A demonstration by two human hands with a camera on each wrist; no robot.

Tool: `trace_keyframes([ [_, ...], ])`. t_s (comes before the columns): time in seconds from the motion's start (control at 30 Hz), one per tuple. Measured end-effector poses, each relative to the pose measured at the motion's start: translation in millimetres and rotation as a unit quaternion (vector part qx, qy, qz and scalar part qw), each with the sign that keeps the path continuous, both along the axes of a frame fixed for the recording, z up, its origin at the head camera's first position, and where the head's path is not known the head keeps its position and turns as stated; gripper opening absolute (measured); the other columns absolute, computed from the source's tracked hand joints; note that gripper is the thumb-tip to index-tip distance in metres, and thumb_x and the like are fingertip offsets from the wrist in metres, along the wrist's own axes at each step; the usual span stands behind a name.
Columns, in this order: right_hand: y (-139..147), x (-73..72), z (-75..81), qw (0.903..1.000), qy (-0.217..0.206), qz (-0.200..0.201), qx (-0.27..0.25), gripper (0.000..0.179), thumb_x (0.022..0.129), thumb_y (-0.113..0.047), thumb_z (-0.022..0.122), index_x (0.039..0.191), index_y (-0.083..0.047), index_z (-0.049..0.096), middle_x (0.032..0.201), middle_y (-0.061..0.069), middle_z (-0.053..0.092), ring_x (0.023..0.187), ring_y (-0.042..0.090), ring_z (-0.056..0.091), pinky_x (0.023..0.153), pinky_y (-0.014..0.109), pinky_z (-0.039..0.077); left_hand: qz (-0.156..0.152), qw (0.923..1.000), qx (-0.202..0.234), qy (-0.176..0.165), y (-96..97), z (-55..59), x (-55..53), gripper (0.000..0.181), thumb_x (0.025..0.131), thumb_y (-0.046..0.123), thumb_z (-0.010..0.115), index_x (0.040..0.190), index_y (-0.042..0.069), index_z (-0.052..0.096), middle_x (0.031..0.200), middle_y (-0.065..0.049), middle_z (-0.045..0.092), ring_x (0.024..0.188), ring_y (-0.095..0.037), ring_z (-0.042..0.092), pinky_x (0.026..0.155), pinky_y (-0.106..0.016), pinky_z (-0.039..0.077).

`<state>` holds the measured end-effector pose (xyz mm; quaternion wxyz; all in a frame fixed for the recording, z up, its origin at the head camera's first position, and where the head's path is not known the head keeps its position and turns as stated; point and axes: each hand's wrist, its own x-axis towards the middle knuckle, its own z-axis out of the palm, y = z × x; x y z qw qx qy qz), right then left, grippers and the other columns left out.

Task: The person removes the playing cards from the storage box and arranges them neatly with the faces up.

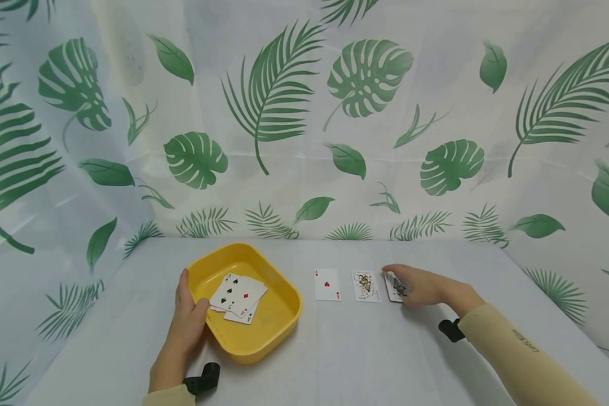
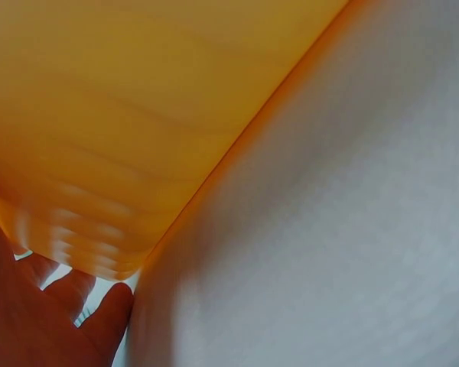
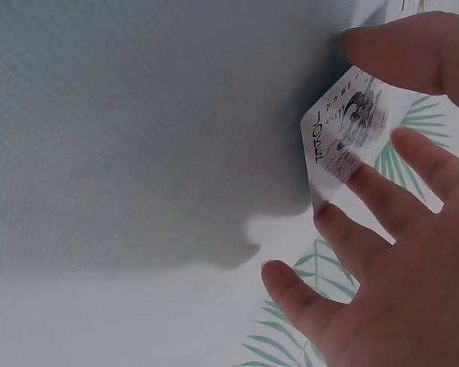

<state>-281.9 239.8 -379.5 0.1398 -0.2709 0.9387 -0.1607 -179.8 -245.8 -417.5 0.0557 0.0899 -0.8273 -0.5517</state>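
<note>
My left hand grips the side of a yellow plastic tray, thumb over the rim, fingers along its outer wall. In the left wrist view those fingertips lie by the tray's corner. Several face-up playing cards overlap inside the tray, a three of spades on top. On the right, my right hand pinches a black-and-white joker card between thumb and fingers. The right wrist view shows this joker tilted, its lower edge by the fingertips. Part of its face is hidden behind the hand.
A coloured joker lies face up just left of my right hand, and left of it an ace of hearts. The white-covered table meets a leaf-print curtain at the back and sides.
</note>
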Motion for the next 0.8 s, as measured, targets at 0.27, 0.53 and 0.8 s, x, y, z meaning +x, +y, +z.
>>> trace_keyframes([
  [0.27,5.6,-3.9,-5.7,0.9999,-0.012,-0.009,-0.002,0.084,0.066,0.0,0.064,0.147,0.001,0.043,0.15,0.026,0.041,0.139,0.048,0.035,0.11,0.063,0.031,0.005,0.9999,0.004,-0.009,0.3,-1.3,0.0,0.088,0.093,0.008,0.039,0.16,0.017,-0.017,0.168,-0.011,-0.01,0.149,-0.034,0.013,0.121,-0.053,0.009],
  [0.53,6.4,-2.6,-6.3,0.9998,-0.017,0.007,-0.005,0.085,0.067,-0.001,0.063,0.148,0.004,0.04,0.154,0.027,0.037,0.142,0.049,0.03,0.112,0.063,0.028,0.005,1.0,0.004,-0.005,0.2,-1.0,-1.0,0.088,0.093,0.008,0.039,0.16,0.017,-0.017,0.168,-0.011,-0.009,0.148,-0.034,0.014,0.121,-0.052,0.009],
  [0.8,5.9,-2.1,-5.4,0.9997,-0.024,0.0,0.002,0.085,0.068,-0.002,0.065,0.15,0.002,0.04,0.155,0.027,0.035,0.142,0.05,0.029,0.111,0.064,0.028,0.004,1.0,0.001,-0.004,-0.4,-1.9,-0.9,0.087,0.093,0.008,0.039,0.161,0.016,-0.016,0.168,-0.011,-0.009,0.148,-0.034,0.015,0.121,-0.053,0.009],
])
